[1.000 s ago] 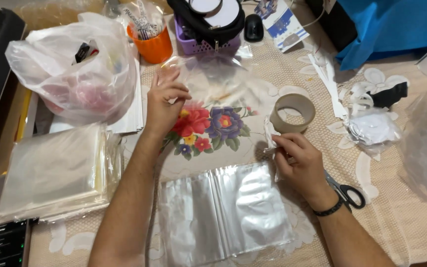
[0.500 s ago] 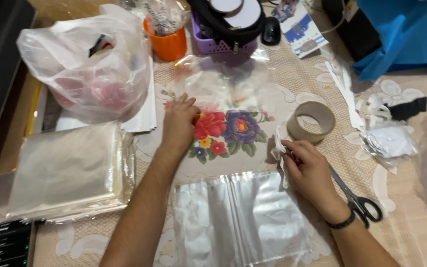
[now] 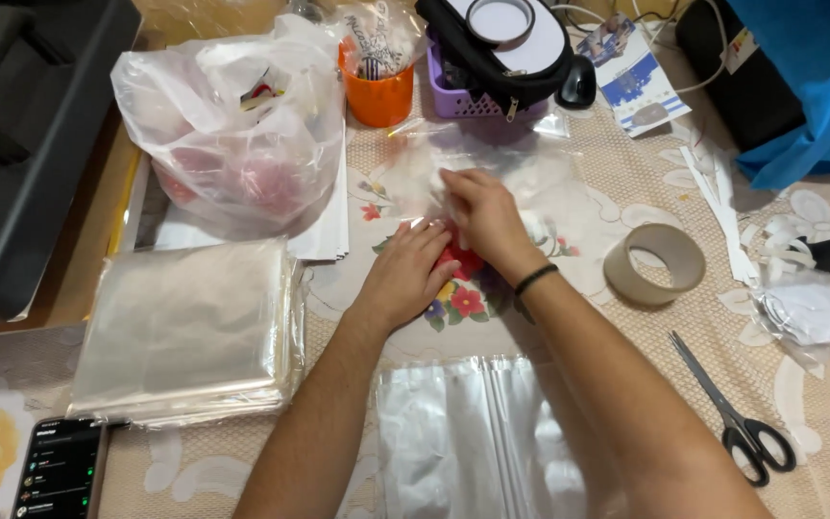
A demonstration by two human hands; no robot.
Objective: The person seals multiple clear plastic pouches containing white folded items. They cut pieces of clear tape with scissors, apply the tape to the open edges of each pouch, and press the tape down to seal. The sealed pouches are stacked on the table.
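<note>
Together both hands, left [image 3: 413, 274] and right [image 3: 484, 216], press flat on a floral item [image 3: 463, 288] inside a clear bag [image 3: 540, 178].

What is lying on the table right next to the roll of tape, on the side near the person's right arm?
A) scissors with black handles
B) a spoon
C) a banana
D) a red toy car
A: the scissors with black handles lie flat on the tablecloth just below the roll of tape, beside the right arm.
</note>
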